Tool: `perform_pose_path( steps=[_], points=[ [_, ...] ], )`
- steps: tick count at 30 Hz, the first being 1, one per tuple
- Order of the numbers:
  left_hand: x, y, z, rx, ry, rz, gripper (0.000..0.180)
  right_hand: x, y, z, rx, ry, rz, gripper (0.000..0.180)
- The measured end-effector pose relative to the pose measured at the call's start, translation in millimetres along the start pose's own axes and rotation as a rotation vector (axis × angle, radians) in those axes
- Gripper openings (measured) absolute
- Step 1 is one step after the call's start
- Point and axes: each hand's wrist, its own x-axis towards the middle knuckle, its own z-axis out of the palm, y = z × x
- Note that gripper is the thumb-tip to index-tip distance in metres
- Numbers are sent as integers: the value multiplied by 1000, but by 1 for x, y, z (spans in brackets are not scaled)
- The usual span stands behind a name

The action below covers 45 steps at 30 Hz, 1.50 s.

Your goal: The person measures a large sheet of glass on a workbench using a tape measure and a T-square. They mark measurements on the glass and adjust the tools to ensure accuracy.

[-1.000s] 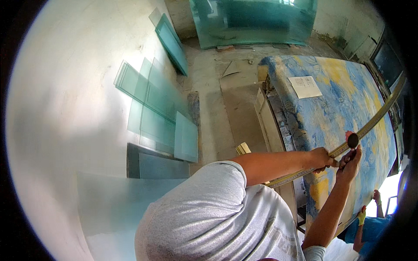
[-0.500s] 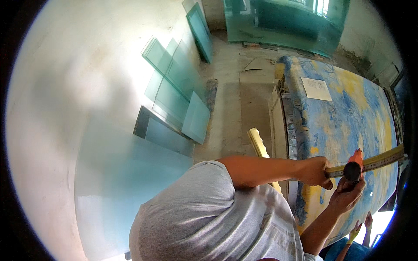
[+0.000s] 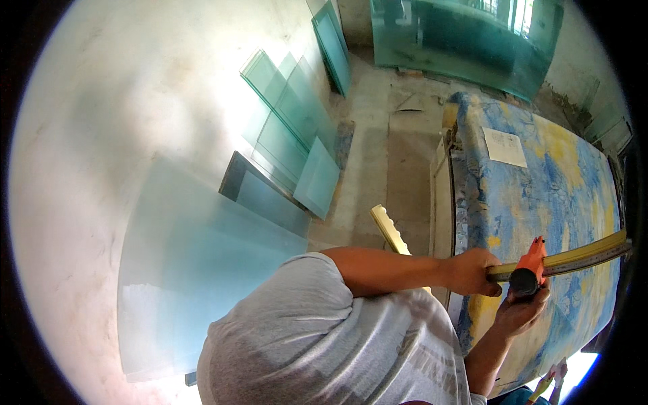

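Scoring step: left hand [image 3: 476,271] pinned the yellow straightedge [image 3: 574,255] across the tabletop [image 3: 540,189] near its near edge; right hand [image 3: 520,310] gripped what was probably an orange-handled cutter [image 3: 530,270], needing steady guidance along the rule

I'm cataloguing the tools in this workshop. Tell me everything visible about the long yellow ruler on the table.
The yellow ruler is a long, flat straightedge, yellow on top with a grey graduated edge; its material is unclear. It lies across the blue and yellow table cover, reaching toward the right rim of the picture, where it looks bent by the lens. The left hand presses down on its near end. An orange and black tool, held by the right hand, sits against it.
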Motion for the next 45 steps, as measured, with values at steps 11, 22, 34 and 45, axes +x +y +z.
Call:
perform_pose_path(
  steps=[11,22,34,45],
  points=[
    [20,-53,-104,-29,-15,-1,30,20,75,79,-442,24,-217,43],
    [75,-104,-152,-208,-135,341,27,31,73,145,-691,-188,-194,24],
    [-30,-178,-41,-575,-437,-297,21,-178,75,37,-802,65,-119,27],
    [-135,-69,69,-178,-646,-191,28,-387,7,-38,-933,287,-9,33]
  ],
)
